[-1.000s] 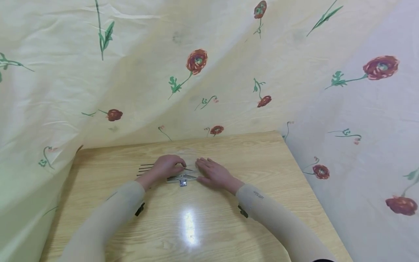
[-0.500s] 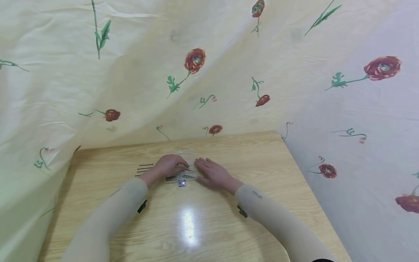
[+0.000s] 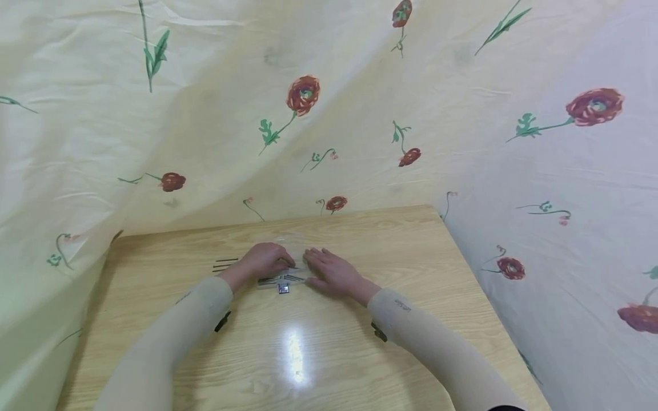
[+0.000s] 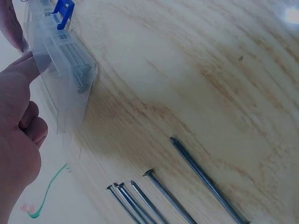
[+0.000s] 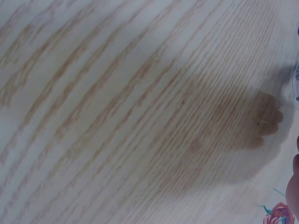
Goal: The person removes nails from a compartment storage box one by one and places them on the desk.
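A clear plastic box (image 3: 289, 246) lies on the wooden table (image 3: 360, 240), with a small blue latch (image 4: 63, 10) at its near edge. Several long nails (image 4: 78, 70) lie inside it. My left hand (image 3: 265, 260) is curled over the box's left side, and a fingertip (image 4: 25, 69) presses its wall in the left wrist view. My right hand (image 3: 331, 272) lies flat with straight fingers at the box's right edge. Several loose nails (image 4: 187, 186) lie on the table left of the box, also visible in the head view as loose nails (image 3: 224, 264).
Flowered cloth (image 3: 308, 114) hangs close behind the table and drapes down its right side (image 3: 565, 257). The right wrist view shows only bare wood (image 5: 117, 102) with a hand's shadow. Table edges run left and right of my arms.
Both hands stay where they were on the box. Only the head view has shifted slightly.
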A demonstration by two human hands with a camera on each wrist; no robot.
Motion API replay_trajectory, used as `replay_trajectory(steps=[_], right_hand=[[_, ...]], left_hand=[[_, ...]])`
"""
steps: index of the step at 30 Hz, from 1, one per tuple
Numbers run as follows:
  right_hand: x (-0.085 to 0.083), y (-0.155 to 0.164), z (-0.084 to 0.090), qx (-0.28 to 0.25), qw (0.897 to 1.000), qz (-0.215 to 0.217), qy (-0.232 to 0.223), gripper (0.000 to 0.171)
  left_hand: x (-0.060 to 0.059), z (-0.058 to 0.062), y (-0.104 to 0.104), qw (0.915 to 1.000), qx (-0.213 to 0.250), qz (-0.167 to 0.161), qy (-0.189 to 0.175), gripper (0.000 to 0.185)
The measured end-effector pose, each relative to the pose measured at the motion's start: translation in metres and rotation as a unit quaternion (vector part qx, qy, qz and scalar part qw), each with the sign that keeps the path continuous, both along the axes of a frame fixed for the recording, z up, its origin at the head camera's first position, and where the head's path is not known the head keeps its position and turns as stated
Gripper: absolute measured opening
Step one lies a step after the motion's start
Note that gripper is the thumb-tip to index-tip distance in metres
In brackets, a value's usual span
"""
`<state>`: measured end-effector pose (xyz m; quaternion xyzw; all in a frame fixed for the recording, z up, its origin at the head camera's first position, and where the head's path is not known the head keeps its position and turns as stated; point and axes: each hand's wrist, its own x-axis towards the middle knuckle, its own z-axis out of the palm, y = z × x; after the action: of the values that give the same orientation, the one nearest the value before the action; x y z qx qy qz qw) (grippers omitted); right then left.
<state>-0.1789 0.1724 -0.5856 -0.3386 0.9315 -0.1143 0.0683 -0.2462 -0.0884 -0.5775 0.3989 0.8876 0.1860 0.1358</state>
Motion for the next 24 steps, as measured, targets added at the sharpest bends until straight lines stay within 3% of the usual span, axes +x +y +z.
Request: replay_trajectory(steps=[13,19,24], right_hand=[[0.001,-0.002,0.002,0.019,1.0,-0.002,-0.004,0.072],[0.002,-0.004,0.003,0.004,1.0,0.003,0.003,0.071],[0.003,-0.004,0.004,0.009,1.0,-0.004,0.005,0.071]], left_hand=[[-0.001,-0.01,0.0,0.9993,0.008,-0.013,0.034,0.01],[0.002,-0.007,-0.003,0.9989,0.002,-0.019,0.042,0.008],[0.003,0.0,-0.004,0.999,0.03,0.006,0.034,0.008]])
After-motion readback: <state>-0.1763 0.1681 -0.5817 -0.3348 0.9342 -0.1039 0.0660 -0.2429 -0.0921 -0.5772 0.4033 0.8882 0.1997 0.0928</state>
